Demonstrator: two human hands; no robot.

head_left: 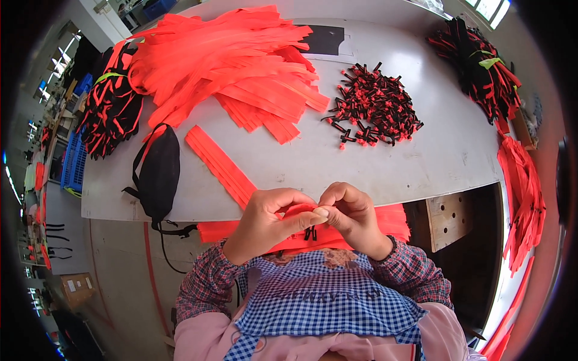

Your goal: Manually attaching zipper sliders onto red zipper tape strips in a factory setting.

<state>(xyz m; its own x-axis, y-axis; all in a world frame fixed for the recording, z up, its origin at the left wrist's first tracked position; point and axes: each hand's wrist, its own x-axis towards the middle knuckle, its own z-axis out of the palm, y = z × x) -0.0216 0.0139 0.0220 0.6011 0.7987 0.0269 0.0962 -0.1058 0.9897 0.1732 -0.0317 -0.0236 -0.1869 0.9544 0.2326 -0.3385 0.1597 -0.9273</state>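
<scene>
In front of my chest, at the table's near edge, both hands are closed with fingertips meeting. My left hand [265, 219] pinches a bit of red zipper tape [296, 210]. My right hand [354, 218] presses thumb and finger together on that same spot. Small black zipper pulls [310, 233] show just below the fingertips; whether they hang from the tape or lie behind it I cannot tell. More red zipper strips [391, 224] lie below my hands, over my lap. Another red strip [220, 165] lies slantwise on the table, its lower end passing behind my left hand.
Across the white table [259, 159] lie a large heap of red strips [223, 60], a pile of black-and-red zipper pulls [376, 108] and a black pouch [159, 171]. Tied black-and-red bundles [114, 111] sit at both far corners. Red strips [522, 198] hang on the right.
</scene>
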